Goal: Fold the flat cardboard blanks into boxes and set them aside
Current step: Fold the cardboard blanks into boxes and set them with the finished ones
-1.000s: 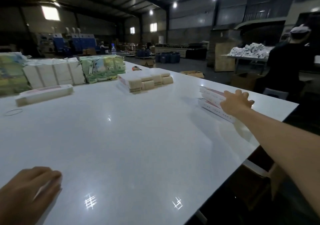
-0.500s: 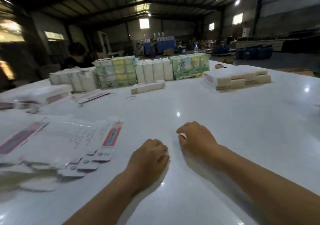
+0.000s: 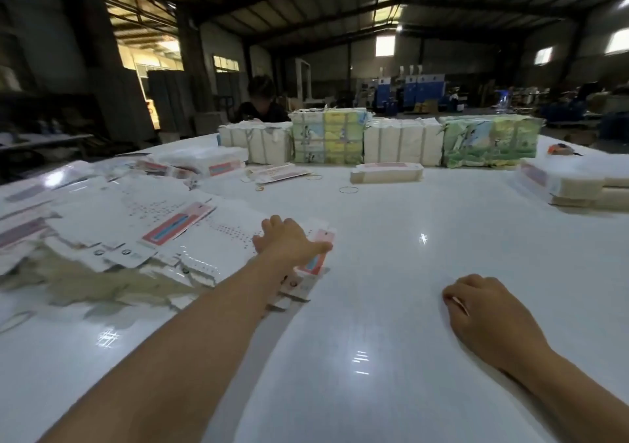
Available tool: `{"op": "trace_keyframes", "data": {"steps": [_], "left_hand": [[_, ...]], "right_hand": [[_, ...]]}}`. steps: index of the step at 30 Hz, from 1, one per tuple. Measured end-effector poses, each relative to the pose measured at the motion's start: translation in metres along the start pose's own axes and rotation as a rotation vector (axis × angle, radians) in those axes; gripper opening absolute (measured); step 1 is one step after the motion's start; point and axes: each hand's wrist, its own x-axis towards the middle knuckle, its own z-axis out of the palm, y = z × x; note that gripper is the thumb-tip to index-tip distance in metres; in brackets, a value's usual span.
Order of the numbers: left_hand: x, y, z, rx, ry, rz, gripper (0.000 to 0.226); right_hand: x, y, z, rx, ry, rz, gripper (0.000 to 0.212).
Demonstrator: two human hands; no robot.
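White cardboard blanks [image 3: 112, 224] with pink and blue printed panels lie fanned in a loose, overlapping pile on the left half of the glossy white surface [image 3: 391, 306]. The left hand [image 3: 289, 241] reaches out onto the nearest blank [image 3: 315, 262] at the pile's right edge, palm down, thumb out to the right; its fingers [image 3: 269, 224] lie extended on the card, not pinching it. The right hand [image 3: 483, 313] rests on the bare surface well to the right, its fingers curled under and holding nothing. Farther back, one folded box [image 3: 386, 172] lies alone, with rubber bands [image 3: 349, 189] near it. Behind stand wrapped bundles [image 3: 374, 141], and a stack of flat packs [image 3: 578, 184] sits at the right.
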Motion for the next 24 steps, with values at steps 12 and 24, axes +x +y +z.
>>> {"op": "trace_keyframes", "data": {"steps": [12, 24], "left_hand": [[0.030, 0.002, 0.006, -0.247, -0.161, -0.204, 0.090], [-0.087, 0.053, -0.024, -0.671, -0.610, 0.735, 0.048]], "right_hand": [[-0.003, -0.005, -0.007, 0.007, -0.031, -0.004, 0.024], [0.004, -0.006, -0.045, 1.375, -0.107, 0.519, 0.038]]}}
